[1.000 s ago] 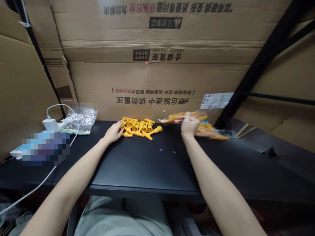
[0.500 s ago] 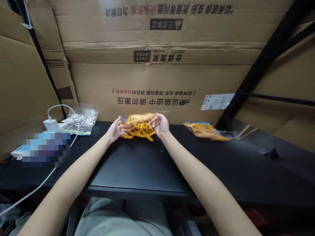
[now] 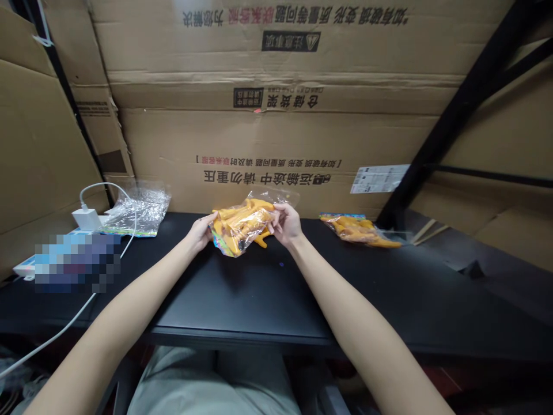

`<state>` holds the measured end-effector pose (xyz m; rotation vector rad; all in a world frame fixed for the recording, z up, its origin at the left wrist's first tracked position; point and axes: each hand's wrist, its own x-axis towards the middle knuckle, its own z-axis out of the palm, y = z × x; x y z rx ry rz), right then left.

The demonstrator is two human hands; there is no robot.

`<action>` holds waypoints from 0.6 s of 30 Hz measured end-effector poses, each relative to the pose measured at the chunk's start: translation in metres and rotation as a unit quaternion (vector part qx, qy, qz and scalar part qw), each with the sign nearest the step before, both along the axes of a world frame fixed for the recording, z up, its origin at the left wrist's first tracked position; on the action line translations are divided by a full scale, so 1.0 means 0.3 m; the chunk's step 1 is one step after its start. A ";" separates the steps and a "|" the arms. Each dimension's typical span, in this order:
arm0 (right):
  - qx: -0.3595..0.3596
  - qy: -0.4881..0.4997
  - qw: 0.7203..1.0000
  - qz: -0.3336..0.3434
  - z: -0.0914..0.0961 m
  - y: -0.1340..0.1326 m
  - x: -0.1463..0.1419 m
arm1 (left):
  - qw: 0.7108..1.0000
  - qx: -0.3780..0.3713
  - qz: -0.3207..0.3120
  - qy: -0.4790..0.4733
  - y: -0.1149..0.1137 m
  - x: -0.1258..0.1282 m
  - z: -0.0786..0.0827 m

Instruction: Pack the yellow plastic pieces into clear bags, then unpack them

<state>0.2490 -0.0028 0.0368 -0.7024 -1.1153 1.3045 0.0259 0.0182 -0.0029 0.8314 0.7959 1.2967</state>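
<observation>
Between my two hands, above the far part of the table, is a clear plastic bag (image 3: 244,222) with orange-yellow, finger-like toy pieces inside and a colourful printed strip along its lower left edge. My left hand (image 3: 202,230) grips the bag's left side, its fingers partly hidden behind it. At the right side, my right hand (image 3: 286,225) pinches the bag with bent fingers. Beneath the bag, an orange loose piece (image 3: 261,240) pokes out on the table; the bag hides the rest.
A similar filled bag (image 3: 358,230) lies on the black table (image 3: 259,300) at the right. Crumpled clear bags (image 3: 144,210) lie at the left, by a white charger (image 3: 86,219) with its cable. A cardboard wall (image 3: 268,132) stands behind.
The bag has been tilted and turned, so its broad face and printed strip now show towards me. It covers most of the loose orange pieces that were visible below it.
</observation>
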 end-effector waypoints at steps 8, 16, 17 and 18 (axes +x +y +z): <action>-0.036 0.092 0.994 -0.055 -0.037 0.035 -0.011 | 0.990 -0.016 0.141 0.004 0.025 0.056 0.028; -0.113 0.128 0.983 -0.066 -0.078 0.049 -0.023 | 0.984 -0.032 0.174 0.007 0.052 0.194 0.090; -0.120 0.118 0.983 -0.066 -0.082 0.052 -0.023 | 0.987 -0.032 0.154 0.020 0.048 0.203 0.095; -0.125 0.104 0.984 -0.066 -0.085 0.055 -0.022 | 0.990 -0.032 0.134 0.039 0.042 0.208 0.099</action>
